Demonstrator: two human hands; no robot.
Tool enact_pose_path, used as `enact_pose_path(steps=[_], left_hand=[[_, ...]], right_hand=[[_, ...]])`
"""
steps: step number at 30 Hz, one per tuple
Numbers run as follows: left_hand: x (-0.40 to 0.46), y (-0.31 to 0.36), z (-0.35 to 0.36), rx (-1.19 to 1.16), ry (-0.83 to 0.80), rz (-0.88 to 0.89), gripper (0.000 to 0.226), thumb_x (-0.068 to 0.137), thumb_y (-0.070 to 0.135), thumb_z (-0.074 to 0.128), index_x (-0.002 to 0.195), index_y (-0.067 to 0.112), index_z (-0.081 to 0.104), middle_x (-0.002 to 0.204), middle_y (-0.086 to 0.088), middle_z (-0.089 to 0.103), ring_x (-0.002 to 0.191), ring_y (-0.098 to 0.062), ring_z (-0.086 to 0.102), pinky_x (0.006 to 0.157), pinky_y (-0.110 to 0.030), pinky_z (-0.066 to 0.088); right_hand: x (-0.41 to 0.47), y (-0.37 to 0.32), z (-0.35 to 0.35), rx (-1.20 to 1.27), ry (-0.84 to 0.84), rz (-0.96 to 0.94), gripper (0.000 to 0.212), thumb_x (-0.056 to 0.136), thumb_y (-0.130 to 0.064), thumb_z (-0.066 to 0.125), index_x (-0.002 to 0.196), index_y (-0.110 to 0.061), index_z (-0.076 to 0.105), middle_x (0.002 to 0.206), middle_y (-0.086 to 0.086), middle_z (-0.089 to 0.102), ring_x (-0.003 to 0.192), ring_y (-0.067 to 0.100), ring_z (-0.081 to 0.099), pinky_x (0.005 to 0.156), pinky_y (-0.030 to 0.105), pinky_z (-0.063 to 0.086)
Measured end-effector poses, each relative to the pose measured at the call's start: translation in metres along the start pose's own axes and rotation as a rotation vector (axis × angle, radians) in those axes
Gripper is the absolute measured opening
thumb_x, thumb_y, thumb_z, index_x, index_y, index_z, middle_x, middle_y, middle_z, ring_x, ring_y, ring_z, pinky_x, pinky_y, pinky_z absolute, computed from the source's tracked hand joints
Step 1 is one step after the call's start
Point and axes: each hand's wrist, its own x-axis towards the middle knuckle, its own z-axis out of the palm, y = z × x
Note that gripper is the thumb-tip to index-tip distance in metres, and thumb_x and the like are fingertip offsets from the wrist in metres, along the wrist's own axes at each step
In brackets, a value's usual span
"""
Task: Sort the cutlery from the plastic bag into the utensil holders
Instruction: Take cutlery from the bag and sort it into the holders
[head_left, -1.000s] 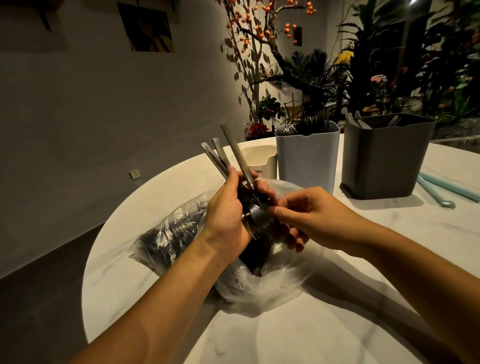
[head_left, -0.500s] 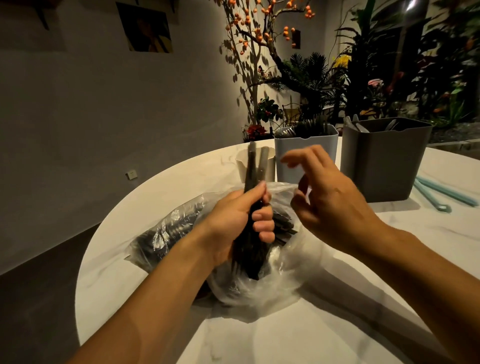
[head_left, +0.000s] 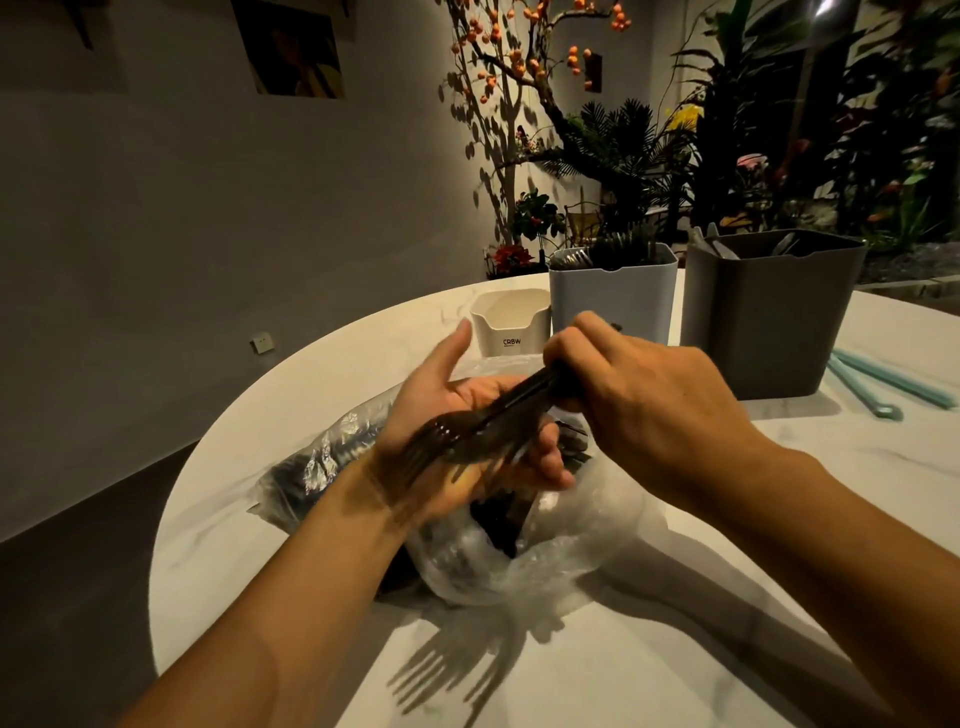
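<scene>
Now right hand (head_left: 639, 410) gripping dark glossy forks (head_left: 467, 436), crinkled clear bag (head_left: 519, 561)

The scene is dim and warm, with the light coming from high up on the right, so the round white table (head_left: 779, 519) shines pale while the wall and the floor on the left stay in the dark. A sharp shadow of fork tines falls on the table under the forks (head_left: 467, 436), which are blurred by motion, and the plastic bag (head_left: 545, 551) shows small white glare spots. The wide lens bends the table rim and stretches the forearms at the bottom corners.
</scene>
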Motion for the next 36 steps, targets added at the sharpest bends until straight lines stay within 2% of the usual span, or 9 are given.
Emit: enact_pose_path(steps=[4,7,10,13,17,20,25,28,36], left_hand=[[0.009,-0.009,-0.006,0.158,0.235,0.249,0.052,0.107,0.034,0.032,0.096,0.002,0.071,0.076,-0.014,0.070,0.064,-0.021,0.068,0.065,-0.035,0.062],[0.018,-0.019,-0.012,0.332,0.364,0.422,0.035,0.101,-0.005,0.030,0.104,0.002,0.064,0.085,-0.008,0.074,0.081,-0.016,0.071,0.066,-0.023,0.057],[0.020,-0.020,-0.012,0.453,0.345,0.458,0.039,0.101,0.009,0.030,0.110,0.011,0.068,0.105,-0.008,0.073,0.098,-0.019,0.067,0.079,-0.030,0.054],[0.015,-0.016,-0.010,0.353,0.226,0.361,0.057,0.104,0.045,0.026,0.124,0.007,0.063,0.109,-0.010,0.070,0.088,-0.021,0.065,0.064,-0.027,0.054],[0.018,-0.026,-0.010,0.403,0.131,0.286,0.062,0.094,0.059,0.044,0.124,0.009,0.065,0.124,-0.016,0.067,0.121,-0.037,0.061,0.109,-0.058,0.042],[0.020,-0.030,-0.012,0.550,0.173,0.289,0.047,0.098,0.049,0.049,0.115,0.012,0.072,0.123,-0.019,0.067,0.120,-0.051,0.055,0.104,-0.077,0.030],[0.020,-0.028,-0.006,0.469,0.243,0.254,0.044,0.095,0.042,0.047,0.105,0.010,0.075,0.116,-0.018,0.071,0.112,-0.032,0.068,0.097,-0.045,0.055],[0.019,-0.027,-0.004,0.432,0.235,0.250,0.043,0.098,0.040,0.045,0.106,0.008,0.073,0.118,-0.010,0.073,0.112,-0.026,0.069,0.099,-0.044,0.055],[0.018,-0.026,-0.002,0.323,0.216,0.270,0.038,0.102,0.032,0.040,0.083,0.007,0.061,0.093,-0.003,0.077,0.089,-0.014,0.073,0.073,-0.026,0.059]], right_hand=[[-0.002,-0.004,0.002,-0.021,0.057,0.040,0.039,0.078,-0.021,0.079,0.109,-0.011,0.060,0.092,0.005,0.061,0.054,0.007,0.034,0.045,0.009,0.014],[-0.001,-0.017,0.001,0.281,-0.011,0.153,0.025,0.091,-0.027,0.065,0.113,-0.023,0.053,0.096,-0.004,0.063,0.067,0.011,0.056,0.057,0.025,0.052],[0.007,-0.023,-0.008,1.119,-0.204,0.479,0.016,0.102,-0.025,0.045,0.113,-0.023,0.058,0.101,-0.007,0.068,0.092,0.013,0.067,0.083,0.031,0.057],[0.008,-0.022,-0.012,1.560,-0.489,0.644,0.017,0.101,-0.023,0.046,0.103,-0.014,0.062,0.080,-0.001,0.069,0.068,0.007,0.063,0.057,0.015,0.048],[-0.001,-0.024,0.000,1.443,-0.707,0.600,0.020,0.101,-0.024,0.047,0.102,-0.018,0.066,0.085,-0.003,0.072,0.080,0.013,0.069,0.076,0.025,0.055],[-0.004,-0.021,0.004,1.454,-0.681,0.638,0.018,0.100,-0.024,0.048,0.101,-0.021,0.066,0.089,-0.004,0.074,0.087,0.014,0.071,0.081,0.028,0.056],[-0.003,-0.019,0.006,1.495,-0.745,0.631,0.026,0.098,-0.028,0.049,0.112,-0.012,0.064,0.105,0.009,0.074,0.069,0.016,0.067,0.063,0.025,0.053],[-0.002,-0.018,0.008,1.519,-0.763,0.631,0.028,0.099,-0.027,0.049,0.120,-0.011,0.058,0.108,0.014,0.072,0.053,0.012,0.057,0.055,0.023,0.052],[0.000,-0.018,0.004,1.503,-0.644,0.683,0.028,0.094,-0.021,0.056,0.120,-0.028,0.053,0.100,-0.001,0.073,0.078,0.029,0.073,0.064,0.032,0.061]])
